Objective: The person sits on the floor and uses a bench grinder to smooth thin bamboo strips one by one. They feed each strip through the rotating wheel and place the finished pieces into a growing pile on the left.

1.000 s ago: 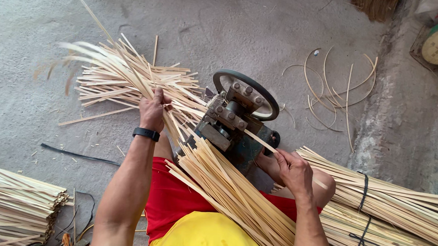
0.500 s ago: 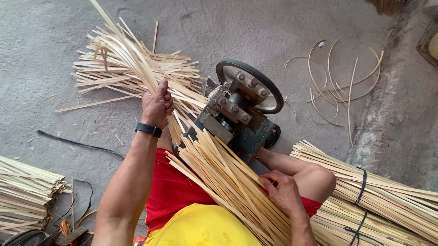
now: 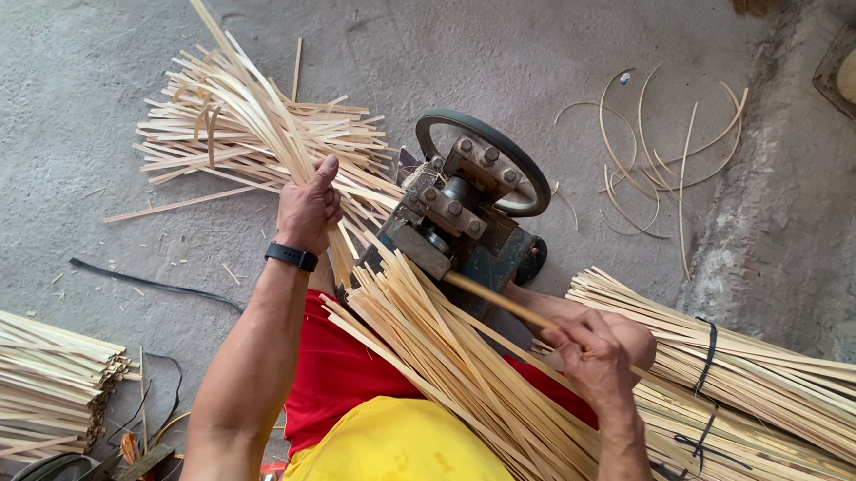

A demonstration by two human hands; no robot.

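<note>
Left hand (image 3: 309, 208) gripping a sheaf of bamboo strips (image 3: 249, 114); right hand (image 3: 593, 352) pinching one strip (image 3: 498, 301) at one splitting machine (image 3: 464, 213). Two tied bundles (image 3: 782, 386) alongside.

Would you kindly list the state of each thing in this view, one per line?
Left hand: closed around thin split strips, thumb up.
Split strips: fanned out on the floor past the machine.
Right hand: gripping a single strip, fingers closed.
Single strip: straight, its end at the machine.
Splitting machine: upright on the floor; wheel motion cannot be told.
Lap strips: loose, untied.
Right bundles: tied with black bands.
Left stack: lying flat.
</note>
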